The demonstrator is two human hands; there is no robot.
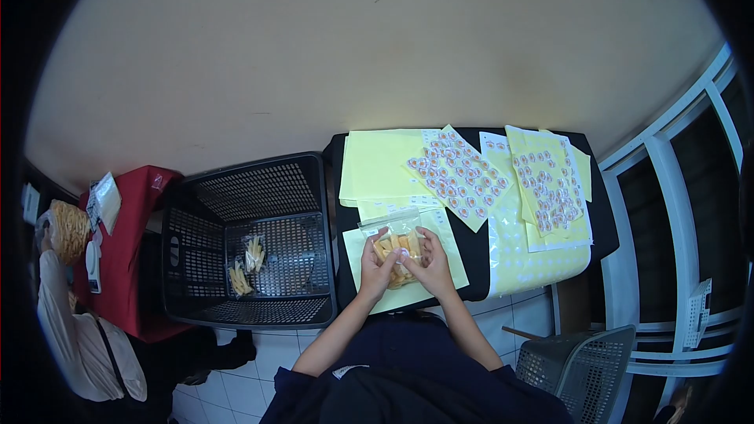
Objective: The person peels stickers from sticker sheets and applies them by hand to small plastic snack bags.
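Between my two hands is a clear zip bag (397, 228) filled with pale yellow stick-shaped snacks. My left hand (377, 267) grips its left side, and my right hand (435, 268) wraps round the right side. Both thumbs press on the front of the bag by a small round sticker (404, 253). Under the bag lies a yellow backing sheet (452, 255) on the black-covered table. Just beyond are a sheet of round stickers (459, 177) and a stack of plain yellow sheets (381, 165).
A black plastic crate (326, 243) on the left holds bags of snacks (254, 255). More sticker sheets (550, 188) lie to the right. A grey basket (593, 369) stands lower right. At far left, a person (86, 345) handles a large snack bag (69, 232) by a red-covered table (129, 267).
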